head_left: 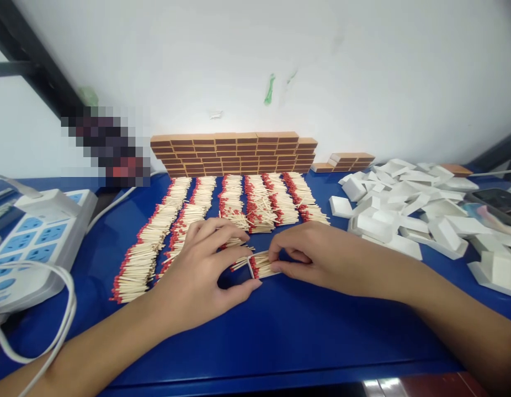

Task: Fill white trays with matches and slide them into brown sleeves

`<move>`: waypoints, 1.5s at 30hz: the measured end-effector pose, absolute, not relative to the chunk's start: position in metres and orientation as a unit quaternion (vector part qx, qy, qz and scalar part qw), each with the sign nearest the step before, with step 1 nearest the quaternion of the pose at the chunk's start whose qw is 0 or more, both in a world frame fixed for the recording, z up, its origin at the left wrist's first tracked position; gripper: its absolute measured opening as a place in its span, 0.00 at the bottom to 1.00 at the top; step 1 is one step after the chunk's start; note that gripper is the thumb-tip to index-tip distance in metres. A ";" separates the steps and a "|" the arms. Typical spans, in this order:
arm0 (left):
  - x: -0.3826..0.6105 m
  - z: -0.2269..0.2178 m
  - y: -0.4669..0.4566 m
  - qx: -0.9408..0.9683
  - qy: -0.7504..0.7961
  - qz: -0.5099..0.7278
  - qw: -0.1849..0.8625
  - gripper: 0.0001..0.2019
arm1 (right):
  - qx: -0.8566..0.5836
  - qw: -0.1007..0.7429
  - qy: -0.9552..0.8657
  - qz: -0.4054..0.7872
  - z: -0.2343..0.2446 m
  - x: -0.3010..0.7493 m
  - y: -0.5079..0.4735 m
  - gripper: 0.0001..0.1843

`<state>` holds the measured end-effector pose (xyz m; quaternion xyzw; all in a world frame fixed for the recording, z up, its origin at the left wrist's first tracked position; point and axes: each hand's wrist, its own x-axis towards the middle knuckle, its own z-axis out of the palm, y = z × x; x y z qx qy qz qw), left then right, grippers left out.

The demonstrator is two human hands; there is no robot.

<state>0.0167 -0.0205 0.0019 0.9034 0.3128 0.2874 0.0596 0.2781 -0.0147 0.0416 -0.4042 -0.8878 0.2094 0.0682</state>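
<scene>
A white matchbox tray (250,268) lies on the blue table, part filled with red-tipped matches (261,264). My left hand (201,270) spans the tray's left end, thumb at the near corner and index finger at the far one. Its other fingers spread over loose matches behind. Over the tray's right part, my right hand (309,256) pinches matches between thumb and index finger, hiding that end. Long rows of matches (143,253) lie beyond and to the left, heads mostly pointing left. More rows (259,204) run back towards the wall.
A stacked wall of brown-sided matchboxes (234,154) stands at the back, with a smaller stack (352,161) to its right. White empty trays (404,204) heap on the right, beside a dark device (495,204). A power strip (36,242) and looped white cable (69,309) occupy the left.
</scene>
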 end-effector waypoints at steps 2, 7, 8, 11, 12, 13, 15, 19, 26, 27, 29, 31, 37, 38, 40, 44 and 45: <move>0.017 0.002 -0.020 0.904 0.313 0.286 0.060 0.10 | -0.400 0.066 -0.889 0.213 0.042 0.278 -0.014 0.09; 0.018 0.002 -0.019 0.905 0.311 0.286 0.059 0.11 | -0.396 0.081 -0.887 0.222 0.040 0.275 -0.013 0.09; 0.018 0.002 -0.019 0.905 0.311 0.285 0.059 0.11 | -0.396 0.084 -0.886 0.226 0.041 0.276 -0.012 0.09; 0.018 0.002 -0.020 0.905 0.312 0.284 0.059 0.12 | -0.416 0.101 -0.879 0.211 0.045 0.286 -0.005 0.10; 0.017 0.002 -0.020 0.905 0.311 0.285 0.059 0.11 | -0.430 0.111 -0.875 0.192 0.047 0.291 -0.001 0.11; 0.017 0.002 -0.021 0.905 0.311 0.286 0.058 0.11 | -0.447 0.122 -0.871 0.166 0.049 0.297 0.003 0.12; 0.016 0.002 -0.021 0.905 0.310 0.287 0.057 0.10 | -0.484 0.128 -0.859 0.107 0.051 0.308 0.012 0.11; 0.016 0.002 -0.021 0.905 0.311 0.287 0.055 0.10 | -0.503 0.085 -0.855 0.091 0.048 0.321 0.026 0.09; 0.016 0.003 -0.021 0.903 0.310 0.293 0.058 0.12 | -0.502 0.058 -0.855 0.117 0.035 0.317 0.030 0.10; 0.016 0.003 -0.021 0.903 0.310 0.292 0.059 0.12 | -0.503 0.056 -0.854 0.121 0.035 0.317 0.030 0.09; 0.016 0.003 -0.021 0.904 0.308 0.291 0.059 0.11 | -0.506 0.051 -0.851 0.129 0.037 0.317 0.029 0.09; 0.016 0.002 -0.021 0.905 0.306 0.291 0.058 0.11 | -0.508 0.051 -0.849 0.135 0.041 0.318 0.027 0.09; 0.015 0.003 -0.021 0.903 0.310 0.291 0.058 0.10 | -0.503 0.058 -0.846 0.165 0.048 0.319 0.022 0.10; 0.015 0.003 -0.021 0.903 0.311 0.291 0.060 0.09 | -0.502 0.059 -0.846 0.169 0.049 0.319 0.022 0.10; 0.016 0.003 -0.021 0.902 0.312 0.292 0.061 0.09 | -0.496 0.064 -0.848 0.173 0.049 0.318 0.019 0.10; 0.015 0.002 -0.021 0.902 0.314 0.292 0.054 0.12 | -0.471 0.087 -0.859 0.181 0.049 0.310 0.011 0.12; 0.015 0.002 -0.021 0.902 0.314 0.291 0.054 0.12 | -0.466 0.091 -0.861 0.182 0.049 0.308 0.009 0.13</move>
